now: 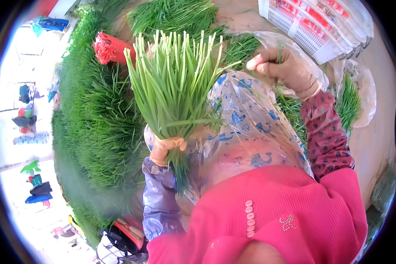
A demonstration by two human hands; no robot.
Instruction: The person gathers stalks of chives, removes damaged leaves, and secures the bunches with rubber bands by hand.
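My left hand, in a tan glove, is wrapped round a bunch of green chives. The pale cut ends of the bunch fan out upward, and its dark leaf tips hang below the fist. One blade lies crosswise just above the grip. To the right of the bunch, my right hand is raised, with its thumb and fingers pinched together. It wears a brownish glove with bare fingertips. A thin green strand crosses this hand; what sits in the pinch is too small to make out.
A long heap of chives lies on the left, with another pile at the top. Behind the bunch is a red bundle of ties. White printed sheets stand upper right, near chives on plastic. A patterned plastic apron covers my lap.
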